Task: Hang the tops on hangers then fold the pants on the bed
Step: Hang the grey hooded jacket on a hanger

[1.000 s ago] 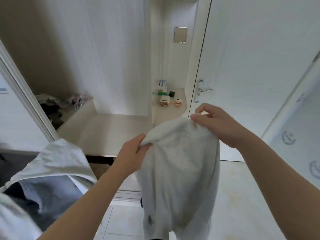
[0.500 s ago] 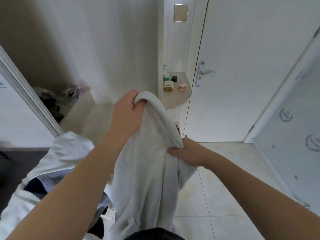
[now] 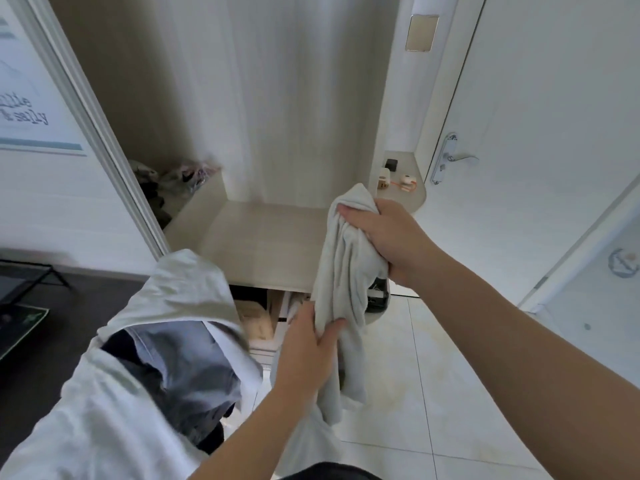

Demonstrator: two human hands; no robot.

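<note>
- Open wardrobe (image 3: 277,98): fills the upper centre. Pale wood-grain back wall with a bare lower shelf board in front of it. Crumpled bags (image 3: 187,174) sit in its left rear corner.
- White door (image 3: 554,116): closed, right of the wardrobe.
- Sliding panel (image 3: 52,202): far left, white, printed lettering near its top.
- Tiled floor (image 3: 433,375): pale, glossy, lower right, under both forearms.
- Clothes heap, lower left: a white garment (image 3: 104,410) lies draped over a grey-blue garment (image 3: 187,362), with darker cloth beneath. What carries the heap is out of view.
- Light grey garment (image 3: 341,265): the item in hand. It is held in the air in front of the wardrobe shelf, bunched into a vertical rope between the two hands, with its loose end hanging below the left hand towards the floor. It touches neither shelf nor floor. The bunching hides the cut, so it may be a top or pants; I cannot tell which.
- Right hand (image 3: 388,233): upper grip. Fingers curled tight round the gathered top end, with a fold of cloth sticking up past the knuckles.
- Left hand (image 3: 308,348): lower grip, well below the right. Fingers and thumb are closed round the middle of the same garment.
- Corner shelf (image 3: 405,197): rounded, between wardrobe and door, just behind the right hand.
- Lever handle (image 3: 457,157): metal, on the door's left edge.
- Wall plate (image 3: 421,32): brass-coloured, above the corner shelf.
- Black cube (image 3: 391,164): at the back of the corner shelf, with small white-and-orange items beside it.
</note>
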